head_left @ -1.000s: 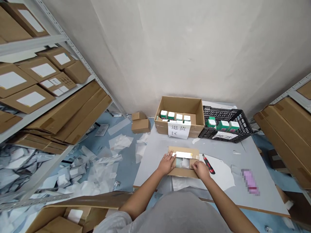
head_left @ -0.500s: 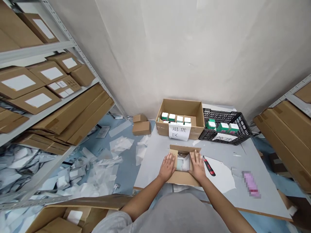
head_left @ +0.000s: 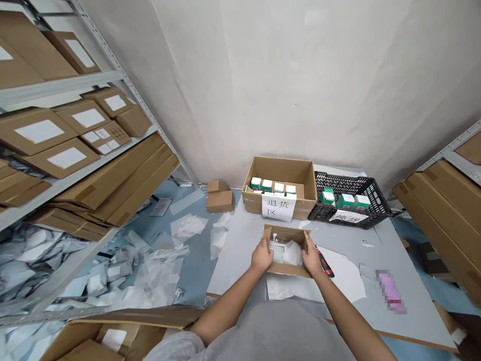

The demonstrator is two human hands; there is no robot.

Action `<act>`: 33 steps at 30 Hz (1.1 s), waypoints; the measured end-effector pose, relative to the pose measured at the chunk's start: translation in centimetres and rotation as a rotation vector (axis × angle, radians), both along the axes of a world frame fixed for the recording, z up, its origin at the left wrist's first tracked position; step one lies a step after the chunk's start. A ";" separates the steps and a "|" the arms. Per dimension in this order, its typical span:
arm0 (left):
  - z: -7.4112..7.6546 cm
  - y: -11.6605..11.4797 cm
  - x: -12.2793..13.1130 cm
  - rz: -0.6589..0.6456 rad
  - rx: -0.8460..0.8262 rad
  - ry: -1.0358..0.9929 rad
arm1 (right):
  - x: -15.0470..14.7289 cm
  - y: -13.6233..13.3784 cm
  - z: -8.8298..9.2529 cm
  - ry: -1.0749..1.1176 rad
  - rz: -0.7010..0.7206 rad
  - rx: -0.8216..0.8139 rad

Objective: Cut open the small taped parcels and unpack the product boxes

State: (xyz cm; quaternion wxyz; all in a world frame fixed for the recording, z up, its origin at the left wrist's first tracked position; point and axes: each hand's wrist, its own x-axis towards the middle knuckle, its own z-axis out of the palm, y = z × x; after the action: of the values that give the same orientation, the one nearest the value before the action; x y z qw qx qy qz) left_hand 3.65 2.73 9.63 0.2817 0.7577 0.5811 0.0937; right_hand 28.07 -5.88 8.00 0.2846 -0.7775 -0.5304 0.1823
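A small open cardboard box (head_left: 287, 270) is at the near side of the table, directly in front of me. My left hand (head_left: 262, 256) is closed on its left side, the thumb at the inner edge. On the opposite side my right hand (head_left: 311, 257) grips the right wall in the same way. Crumpled white wrapping (head_left: 292, 253) and a pale green item (head_left: 277, 253) lie inside the box; what the item is I cannot make out. Just right of my right hand lies a red and black utility knife (head_left: 325, 263), partly hidden by that hand.
Behind stand a larger cardboard box (head_left: 307, 206) and a black plastic crate (head_left: 379, 210), both holding green-and-white small boxes (head_left: 345, 201). White paper (head_left: 345, 281) and a blurred pink item (head_left: 391, 292) lie on the table (head_left: 236, 250). Shelves (head_left: 86, 80) with cartons flank the left.
My hands have gone from pressing flat on the side flaps to gripping the box's two sides. The flaps have been spread, and more of the contents shows.
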 end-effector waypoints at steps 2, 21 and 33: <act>0.1 0.7 -2.0 0.046 -0.036 -0.098 | 1.5 -0.8 0.3 0.048 -0.005 0.063; -3.2 0.7 -5.7 -0.418 -0.102 0.079 | 3.4 -5.0 -1.5 0.162 0.206 -0.428; -4.8 -2.2 -3.2 -0.240 0.100 0.146 | -0.1 -4.2 -2.6 -0.093 -0.009 -0.394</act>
State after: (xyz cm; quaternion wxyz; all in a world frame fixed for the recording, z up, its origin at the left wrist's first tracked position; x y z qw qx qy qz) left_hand 0.41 0.58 4.81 0.2096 0.8397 0.4999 0.0326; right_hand 27.94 -10.13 5.44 0.1031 -0.8281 -0.4934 0.2453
